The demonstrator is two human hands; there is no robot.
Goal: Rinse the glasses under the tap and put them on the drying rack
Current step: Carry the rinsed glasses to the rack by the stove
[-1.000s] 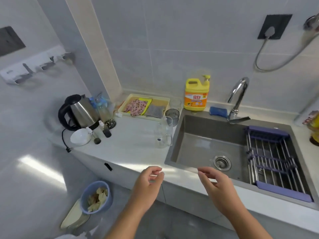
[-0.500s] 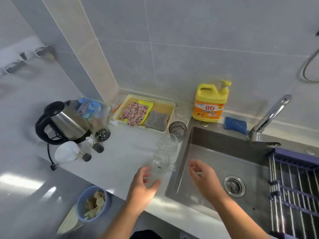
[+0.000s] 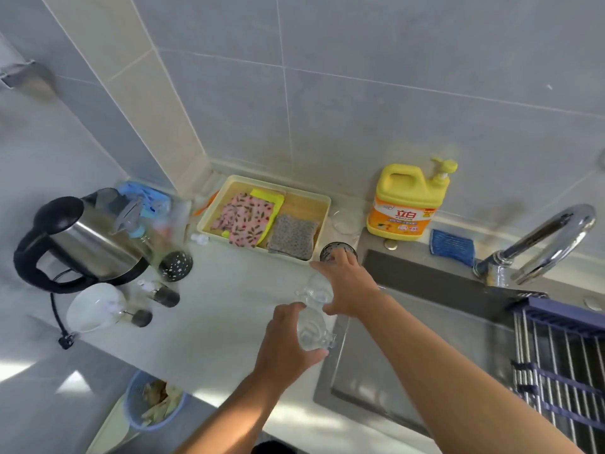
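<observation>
Left hand [image 3: 284, 346] grips one clear glass [image 3: 311, 332], right hand [image 3: 354, 287] holds a second glass [image 3: 315, 285], one dark glass [image 3: 342, 248] behind.

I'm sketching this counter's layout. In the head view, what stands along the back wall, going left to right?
Along the wall: electric kettle → yellow tray → yellow detergent bottle → blue sponge → tap.
</observation>
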